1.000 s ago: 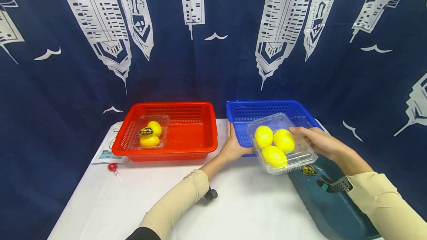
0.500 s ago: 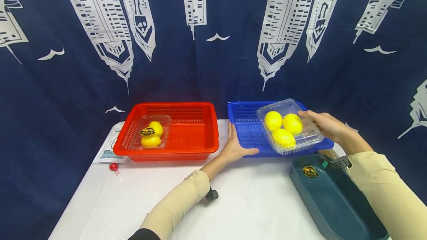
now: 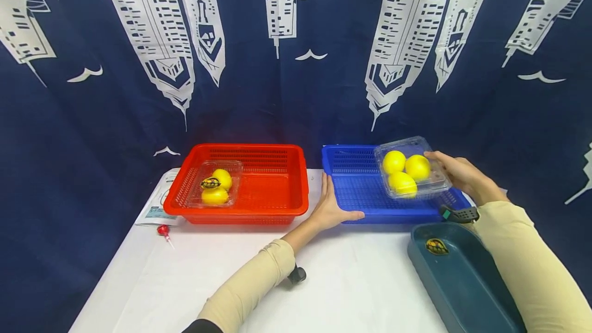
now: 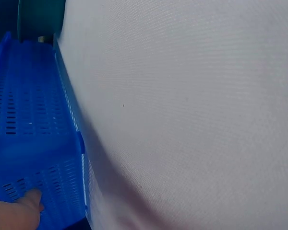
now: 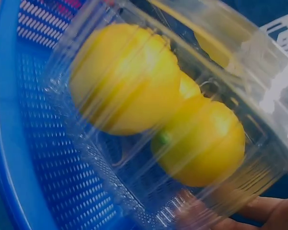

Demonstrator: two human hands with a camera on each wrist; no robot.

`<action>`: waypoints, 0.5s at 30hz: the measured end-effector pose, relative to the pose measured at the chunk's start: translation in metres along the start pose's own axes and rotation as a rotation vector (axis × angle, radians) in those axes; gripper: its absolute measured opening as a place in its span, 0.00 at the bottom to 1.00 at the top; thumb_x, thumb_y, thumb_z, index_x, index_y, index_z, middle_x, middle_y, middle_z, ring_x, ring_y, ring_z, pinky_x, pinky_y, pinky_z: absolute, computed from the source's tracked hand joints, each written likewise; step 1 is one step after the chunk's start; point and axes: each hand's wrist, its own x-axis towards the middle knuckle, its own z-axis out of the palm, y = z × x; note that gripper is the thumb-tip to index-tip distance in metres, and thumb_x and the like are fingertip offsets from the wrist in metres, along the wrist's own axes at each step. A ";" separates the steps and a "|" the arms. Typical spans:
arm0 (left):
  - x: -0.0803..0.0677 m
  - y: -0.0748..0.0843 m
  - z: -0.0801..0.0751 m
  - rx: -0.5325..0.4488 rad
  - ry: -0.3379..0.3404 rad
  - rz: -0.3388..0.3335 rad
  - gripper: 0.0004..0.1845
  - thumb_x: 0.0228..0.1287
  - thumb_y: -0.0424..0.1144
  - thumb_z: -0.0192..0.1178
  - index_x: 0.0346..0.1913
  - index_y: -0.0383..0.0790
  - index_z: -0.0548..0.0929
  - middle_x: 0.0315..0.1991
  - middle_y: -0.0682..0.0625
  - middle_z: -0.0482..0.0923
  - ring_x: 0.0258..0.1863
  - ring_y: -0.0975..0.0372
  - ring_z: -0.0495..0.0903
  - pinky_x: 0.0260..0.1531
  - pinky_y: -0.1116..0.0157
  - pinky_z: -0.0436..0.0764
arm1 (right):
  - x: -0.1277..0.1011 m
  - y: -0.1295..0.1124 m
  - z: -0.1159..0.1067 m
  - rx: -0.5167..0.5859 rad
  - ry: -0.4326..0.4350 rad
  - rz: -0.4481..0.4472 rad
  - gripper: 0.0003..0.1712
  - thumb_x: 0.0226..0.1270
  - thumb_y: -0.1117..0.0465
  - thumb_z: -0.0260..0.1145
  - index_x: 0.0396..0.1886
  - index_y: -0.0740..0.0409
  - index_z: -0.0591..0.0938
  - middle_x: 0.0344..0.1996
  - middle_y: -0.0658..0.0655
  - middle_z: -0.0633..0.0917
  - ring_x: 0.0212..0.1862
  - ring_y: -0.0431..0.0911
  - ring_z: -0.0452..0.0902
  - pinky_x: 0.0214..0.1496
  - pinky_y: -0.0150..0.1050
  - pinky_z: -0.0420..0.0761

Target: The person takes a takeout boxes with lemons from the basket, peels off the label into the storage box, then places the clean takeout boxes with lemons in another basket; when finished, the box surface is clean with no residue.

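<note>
The right hand grips a clear plastic clamshell of three yellow fruits above the blue basket, nearer its right edge; the left hand, fingers straight, thumb spread, is at its front left corner. Best keep the clamshell level, clear of the edges

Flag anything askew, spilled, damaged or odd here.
On the navy curtain, the printed buildings are upside down, spires pointing downward. A red lollipop lies loose on the white tablecloth near the red basket, not in it. I see no spill or damage.
</note>
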 end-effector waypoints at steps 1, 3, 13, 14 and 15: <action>-0.001 0.001 0.001 -0.002 -0.006 -0.006 0.73 0.41 0.57 0.77 0.78 0.39 0.33 0.80 0.48 0.23 0.79 0.51 0.44 0.75 0.51 0.59 | 0.002 0.003 0.000 0.015 0.016 0.012 0.29 0.68 0.30 0.49 0.27 0.46 0.81 0.12 0.42 0.66 0.19 0.37 0.64 0.34 0.29 0.73; -0.002 0.002 0.003 0.004 -0.011 -0.012 0.73 0.41 0.58 0.76 0.78 0.39 0.33 0.79 0.48 0.23 0.79 0.51 0.44 0.75 0.51 0.59 | 0.005 0.009 0.000 0.030 0.038 0.030 0.29 0.67 0.30 0.51 0.13 0.40 0.75 0.08 0.40 0.64 0.15 0.38 0.60 0.27 0.31 0.70; -0.005 0.005 0.009 -0.025 -0.020 0.022 0.74 0.41 0.56 0.77 0.78 0.42 0.30 0.79 0.52 0.21 0.79 0.53 0.43 0.75 0.52 0.59 | 0.009 0.022 0.003 -0.042 0.076 0.105 0.38 0.63 0.27 0.54 0.42 0.60 0.80 0.10 0.41 0.67 0.18 0.37 0.66 0.31 0.33 0.76; -0.005 0.005 0.009 -0.028 -0.019 0.025 0.74 0.41 0.56 0.77 0.78 0.43 0.30 0.79 0.52 0.21 0.79 0.54 0.43 0.75 0.52 0.59 | 0.009 0.022 0.002 -0.047 0.066 0.111 0.37 0.63 0.27 0.53 0.39 0.58 0.81 0.09 0.41 0.67 0.17 0.37 0.66 0.31 0.34 0.76; -0.005 0.005 0.010 -0.029 -0.019 0.027 0.74 0.41 0.56 0.77 0.78 0.42 0.30 0.79 0.52 0.21 0.79 0.53 0.43 0.74 0.51 0.59 | 0.009 0.023 0.001 -0.057 0.059 0.121 0.36 0.63 0.27 0.53 0.34 0.56 0.82 0.09 0.41 0.67 0.17 0.37 0.65 0.31 0.34 0.76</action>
